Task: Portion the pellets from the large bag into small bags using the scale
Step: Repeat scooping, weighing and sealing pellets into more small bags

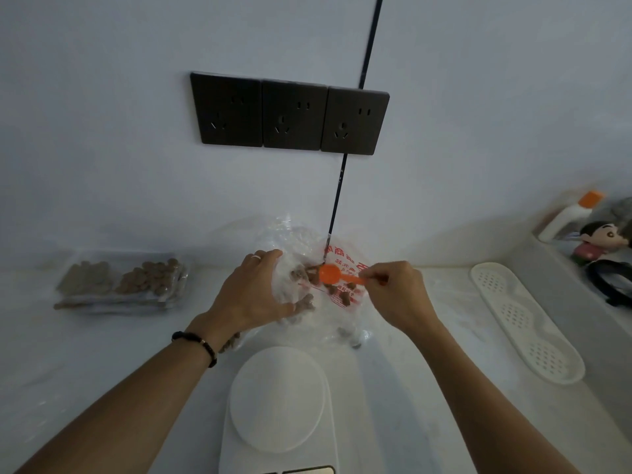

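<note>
Pellets (pixel 337 293) bag on white counter (pixel 102 354); left hand (pixel 251 295) spread, right hand (pixel 398 295) pinching scoop (pixel 337 276).

Both forearms reach forward; left hand (pixel 253 292) spread with fingers relaxed, right hand (pixel 398 295) curled in a pinch

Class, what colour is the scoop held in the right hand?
Orange; the scoop, pinched by the right hand, shows in the head view.

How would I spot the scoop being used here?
Find the three dark wall sockets; straight below, a clear large bag of brown pellets lies on the counter. The scoop is over it, pinched in the right hand, the only bright orange tool there.
</note>
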Demonstrator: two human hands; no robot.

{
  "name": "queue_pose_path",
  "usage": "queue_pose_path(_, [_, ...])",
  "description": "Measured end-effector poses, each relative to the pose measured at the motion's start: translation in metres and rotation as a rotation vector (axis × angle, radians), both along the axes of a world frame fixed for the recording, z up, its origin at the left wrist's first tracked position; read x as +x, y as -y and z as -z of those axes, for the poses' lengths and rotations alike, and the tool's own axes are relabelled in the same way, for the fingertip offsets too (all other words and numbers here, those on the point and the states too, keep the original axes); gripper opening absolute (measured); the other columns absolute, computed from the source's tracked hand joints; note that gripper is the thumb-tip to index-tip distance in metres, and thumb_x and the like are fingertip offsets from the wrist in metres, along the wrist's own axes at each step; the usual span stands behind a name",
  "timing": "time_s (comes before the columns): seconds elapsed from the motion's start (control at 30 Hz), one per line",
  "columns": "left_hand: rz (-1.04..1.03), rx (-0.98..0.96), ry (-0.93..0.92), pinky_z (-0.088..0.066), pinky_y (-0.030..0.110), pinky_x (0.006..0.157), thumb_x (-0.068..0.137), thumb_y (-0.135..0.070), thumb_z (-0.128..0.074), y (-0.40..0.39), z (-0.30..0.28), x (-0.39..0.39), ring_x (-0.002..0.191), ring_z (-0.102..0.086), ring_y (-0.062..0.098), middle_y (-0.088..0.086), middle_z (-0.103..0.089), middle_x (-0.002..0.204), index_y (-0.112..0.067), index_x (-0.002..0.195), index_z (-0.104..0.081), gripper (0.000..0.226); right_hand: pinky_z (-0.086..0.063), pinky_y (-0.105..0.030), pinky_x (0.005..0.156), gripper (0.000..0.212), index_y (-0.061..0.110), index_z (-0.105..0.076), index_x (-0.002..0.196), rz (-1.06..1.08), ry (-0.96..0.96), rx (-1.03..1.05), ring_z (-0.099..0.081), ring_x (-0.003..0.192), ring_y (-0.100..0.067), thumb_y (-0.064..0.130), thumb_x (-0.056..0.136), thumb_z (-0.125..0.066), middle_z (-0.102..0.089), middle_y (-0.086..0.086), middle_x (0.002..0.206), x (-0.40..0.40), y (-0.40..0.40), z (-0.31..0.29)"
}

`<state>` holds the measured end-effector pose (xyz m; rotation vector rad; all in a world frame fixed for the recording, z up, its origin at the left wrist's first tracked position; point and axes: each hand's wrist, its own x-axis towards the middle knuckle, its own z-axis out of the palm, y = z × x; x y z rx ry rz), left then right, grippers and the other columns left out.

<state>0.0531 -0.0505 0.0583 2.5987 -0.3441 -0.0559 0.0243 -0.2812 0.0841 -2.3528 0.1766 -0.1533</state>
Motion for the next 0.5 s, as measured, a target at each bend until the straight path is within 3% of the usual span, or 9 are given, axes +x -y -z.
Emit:
queue_pose_path(0.07, [0.026, 0.051, 0.021, -0.044, 0.033, 0.096, 0.058, -0.067, -0.062, -0.003, 0.001, 0.001, 0.126, -0.039, 0.019, 0.001, -0.045, 0.138, -0.017, 0.145, -0.03, 0.104, -0.038, -0.006, 0.045, 0.025, 0.013, -0.078, 0.09, -0.009, -0.157, -0.031, -0.057, 0.058, -0.004, 0.007, 0.09, -0.054, -0.073, -0.001, 0.091, 0.006, 0.002, 0.015])
queue_pose_path(0.23, [0.067, 0.147, 0.043, -0.044, 0.033, 0.098, 0.067, -0.049, -0.077, -0.007, 0.008, 0.006, 0.131, -0.036, 0.019, 0.001, -0.042, 0.143, -0.018, 0.147, -0.026, 0.099, -0.037, -0.021, 0.046, 0.024, -0.002, -0.072, 0.084, 0.05, -0.419, 0.033, -0.049, 0.057, -0.014, 0.012, 0.09, -0.053, -0.069, -0.016, 0.091, 0.02, -0.001, 0.043])
queue_pose_path(0.37, [0.073, 0.15, 0.007, -0.043, 0.033, 0.1, 0.065, -0.058, -0.072, -0.009, 0.008, 0.007, 0.133, -0.036, 0.019, 0.001, -0.04, 0.145, -0.017, 0.147, -0.026, 0.102, -0.037, -0.02, 0.044, 0.019, 0.002, -0.07, 0.095, 0.079, -0.455, 0.157, -0.051, 0.058, -0.014, 0.015, 0.092, -0.057, -0.063, -0.008, 0.089, 0.034, -0.013, 0.049])
queue_pose_path(0.43, [0.062, 0.135, -0.022, -0.043, 0.034, 0.1, 0.052, -0.075, -0.055, -0.009, 0.004, 0.005, 0.132, -0.037, 0.019, 0.001, -0.041, 0.144, -0.017, 0.147, -0.028, 0.115, -0.039, -0.019, 0.045, 0.017, 0.004, -0.069, 0.099, 0.08, -0.451, 0.193, -0.052, 0.061, -0.013, 0.015, 0.093, -0.057, -0.063, -0.005, 0.091, 0.039, -0.022, 0.053])
queue_pose_path(0.5, [0.054, 0.12, -0.024, -0.043, 0.034, 0.098, 0.046, -0.077, -0.049, -0.012, 0.005, 0.006, 0.131, -0.038, 0.019, 0.001, -0.042, 0.143, -0.018, 0.146, -0.029, 0.118, -0.04, -0.021, 0.048, 0.018, 0.003, -0.069, 0.097, 0.077, -0.441, 0.203, -0.052, 0.06, -0.014, 0.013, 0.094, -0.055, -0.064, -0.006, 0.087, 0.042, -0.027, 0.054])
